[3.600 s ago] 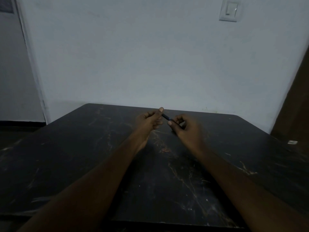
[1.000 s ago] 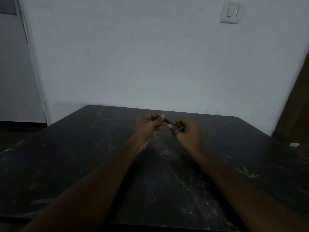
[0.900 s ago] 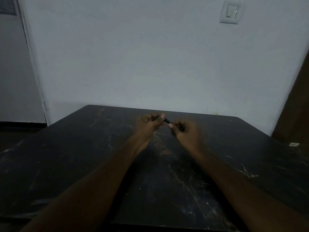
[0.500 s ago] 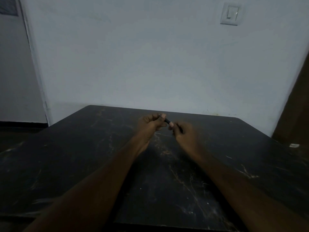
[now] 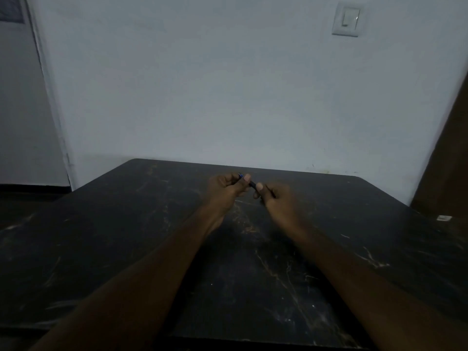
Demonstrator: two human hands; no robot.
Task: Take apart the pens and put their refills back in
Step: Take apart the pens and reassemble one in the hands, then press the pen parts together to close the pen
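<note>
Fingers of the left hand (image 5: pixel 222 191) pinch one end of a dark pen (image 5: pixel 252 184) held above the table (image 5: pixel 101 236), the right hand (image 5: pixel 276 198) pinching the other; light, stiff, likely slick, best gripped near each end.

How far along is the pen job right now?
Done: nothing visible; no separated pen parts show on the dark marbled table. In hand: one slim dark pen, pinched at either end by the left hand and right hand, seemingly whole. Left: separating it, then reseating the refill, which isn't visible.
</note>
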